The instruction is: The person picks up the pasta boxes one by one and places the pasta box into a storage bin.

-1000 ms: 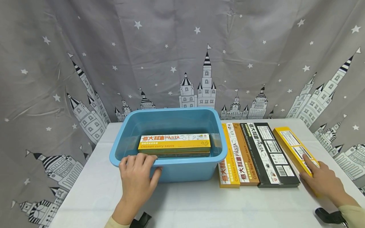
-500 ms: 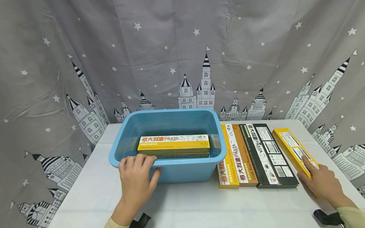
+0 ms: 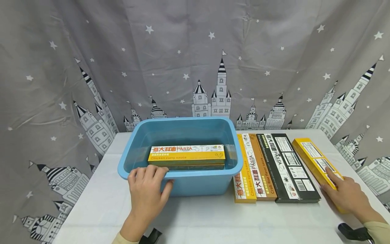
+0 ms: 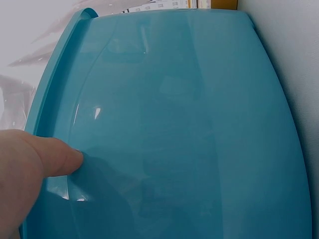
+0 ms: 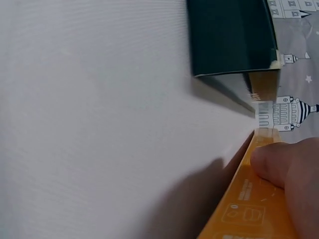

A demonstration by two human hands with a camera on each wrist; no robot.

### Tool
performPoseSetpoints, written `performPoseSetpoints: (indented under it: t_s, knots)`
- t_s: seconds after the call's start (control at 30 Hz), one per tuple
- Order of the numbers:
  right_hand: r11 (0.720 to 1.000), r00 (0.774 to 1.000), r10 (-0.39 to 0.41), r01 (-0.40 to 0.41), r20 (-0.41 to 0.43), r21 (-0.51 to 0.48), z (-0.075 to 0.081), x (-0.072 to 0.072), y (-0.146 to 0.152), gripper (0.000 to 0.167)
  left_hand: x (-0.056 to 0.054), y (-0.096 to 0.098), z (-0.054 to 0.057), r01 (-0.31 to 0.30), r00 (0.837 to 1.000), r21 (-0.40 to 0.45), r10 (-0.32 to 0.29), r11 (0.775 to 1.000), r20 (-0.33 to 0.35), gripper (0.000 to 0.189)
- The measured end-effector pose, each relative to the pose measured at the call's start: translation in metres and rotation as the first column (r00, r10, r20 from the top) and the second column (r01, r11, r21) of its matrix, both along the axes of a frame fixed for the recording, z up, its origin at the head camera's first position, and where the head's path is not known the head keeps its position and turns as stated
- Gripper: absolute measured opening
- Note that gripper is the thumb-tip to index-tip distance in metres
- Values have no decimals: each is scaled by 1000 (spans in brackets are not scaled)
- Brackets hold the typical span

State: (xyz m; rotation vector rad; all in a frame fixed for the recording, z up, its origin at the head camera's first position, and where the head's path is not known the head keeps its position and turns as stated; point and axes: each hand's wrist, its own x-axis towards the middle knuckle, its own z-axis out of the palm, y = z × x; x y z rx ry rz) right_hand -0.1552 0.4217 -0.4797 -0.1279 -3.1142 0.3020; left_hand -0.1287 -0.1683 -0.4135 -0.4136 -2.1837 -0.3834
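My left hand [image 3: 147,195] grips the front rim of a blue plastic tub [image 3: 199,186], its fingers over the edge and the thumb against the outer wall. In the left wrist view the thumb [image 4: 57,158] presses on the tub's side [image 4: 164,109]. Inside the tub lies a yellow and white pasta box [image 3: 186,154] on top of another box, mostly hidden. At the far right my right hand [image 3: 348,193] holds the near end of a yellow pasta box [image 3: 313,154] lying on the table. In the right wrist view the thumb rests along that yellow box's side [image 5: 249,204].
Between tub and right hand, several pasta boxes lie side by side: a yellow one [image 3: 245,183], a brown one [image 3: 262,169], and black ones [image 3: 287,169]. They sit on a white-covered table [image 3: 213,220]. A grey castle-print curtain [image 3: 170,40] hangs behind.
The head view shifts slightly. Both hands, the tub and the boxes keep their places.
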Motion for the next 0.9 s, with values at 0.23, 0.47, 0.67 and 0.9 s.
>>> performPoseSetpoints:
  t_s: [0.23,0.47,0.67,0.9]
  knots:
    - [1000,1000,7,-7,16,-4,6,-1,1,75,1,0,0,-2,1000,-6,2,1000,9,22]
    - [995,991,103,-103,-83,3,29,-7,0,72,1,0,0,-3,1000,-8,4,1000,9,21]
    - [982,969,187,-189,-163,8,62,-20,-3,70,1,1,0,-3,1000,-5,3,1000,6,21]
    - [949,933,312,-315,-182,15,109,-40,-31,65,1,0,0,-4,1000,-3,4,1000,9,22]
